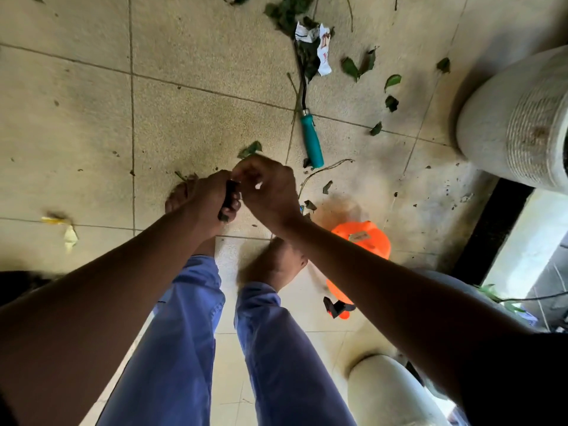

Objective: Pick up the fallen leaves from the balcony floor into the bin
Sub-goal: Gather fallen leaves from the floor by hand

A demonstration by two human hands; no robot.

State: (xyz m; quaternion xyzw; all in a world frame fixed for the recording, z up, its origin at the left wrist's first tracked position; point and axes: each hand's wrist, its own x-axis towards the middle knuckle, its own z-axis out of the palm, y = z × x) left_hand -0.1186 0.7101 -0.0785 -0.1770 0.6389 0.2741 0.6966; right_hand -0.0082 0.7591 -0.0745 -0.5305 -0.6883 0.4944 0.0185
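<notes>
Left hand (215,198): grips dark leaves (229,199), mid-frame.
Right hand (267,189): curled, pinching a leaf (250,149).
Advice: bunch both, then bin (365,238), lower right.

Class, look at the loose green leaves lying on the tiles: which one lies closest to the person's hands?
The leaf just beyond the right hand, almost touching its knuckles. The other loose leaves lie farther off, by the teal-handled tool and the white pot.

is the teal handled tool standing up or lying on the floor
Lying flat. The teal-handled tool rests lengthwise on the floor tiles, its dark shaft running up toward the leaves; neither hand touches it.
</notes>
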